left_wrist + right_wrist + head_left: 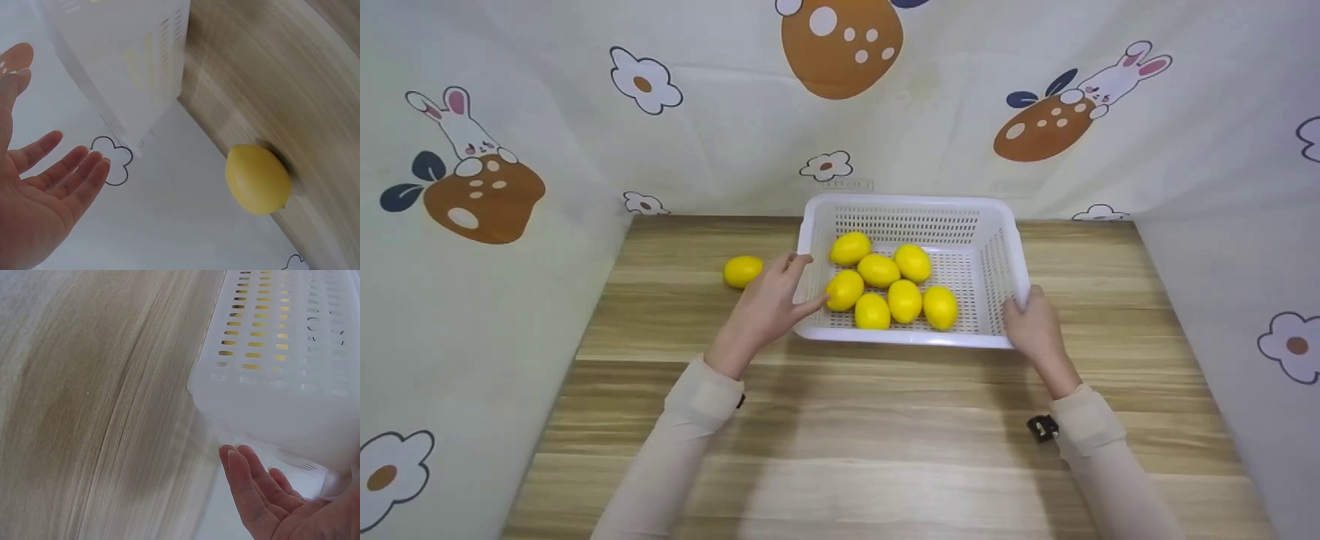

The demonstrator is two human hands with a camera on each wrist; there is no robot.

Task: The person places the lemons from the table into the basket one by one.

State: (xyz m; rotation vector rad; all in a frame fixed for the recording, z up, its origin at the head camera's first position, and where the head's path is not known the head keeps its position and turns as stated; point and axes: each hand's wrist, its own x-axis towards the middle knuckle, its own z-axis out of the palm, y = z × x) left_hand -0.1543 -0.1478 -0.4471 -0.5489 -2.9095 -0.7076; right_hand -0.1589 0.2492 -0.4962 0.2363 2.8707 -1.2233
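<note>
A white plastic basket (911, 339) with slotted walls stands on the wooden table, holding several yellow lemons (877, 271). At its front right corner, my right hand (1036, 328) grips the rim, thumb over the edge. The right wrist view shows that hand's fingers (247, 478) by the outer wall. My left hand (769, 301) is spread beside the left wall, thumb and index finger reaching over the rim near the lemons; the left wrist view shows its palm empty. Just behind that hand, a single lemon (742, 271) lies on the table, also in the left wrist view.
The wooden tabletop (885, 435) runs back to a pale cloth (720, 150) printed with rabbits and flowers, which hangs behind and along both sides. The basket's back edge is close to the rear cloth. A small black object (1042, 428) shows at my right wrist.
</note>
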